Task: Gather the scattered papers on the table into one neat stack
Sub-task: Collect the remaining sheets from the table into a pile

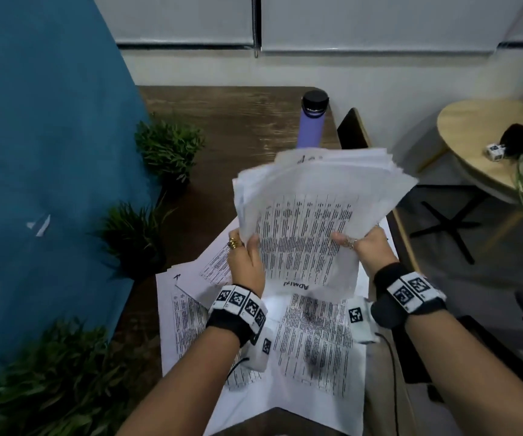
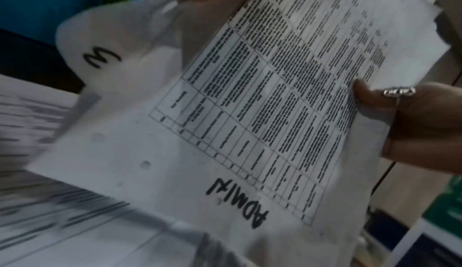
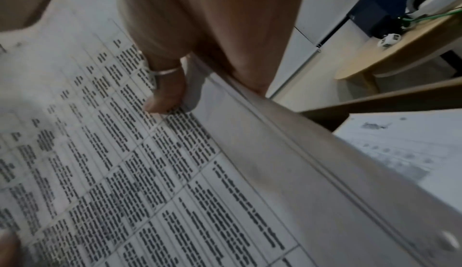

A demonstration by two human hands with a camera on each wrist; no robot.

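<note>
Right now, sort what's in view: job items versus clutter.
Job: held sheaf, gripped by left hand and right hand; loose papers on the table.
Clutter: purple bottle; plants; round side table.

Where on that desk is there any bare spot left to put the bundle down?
Bare wood shows between the plants and the purple bottle, behind the held bundle. The near part is crowded with loose sheets under both hands.

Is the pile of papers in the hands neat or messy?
Messy. The held bundle of papers fans out at its far end, the sheet edges stepped apart, while the left hand and right hand grip its near corners.
</note>
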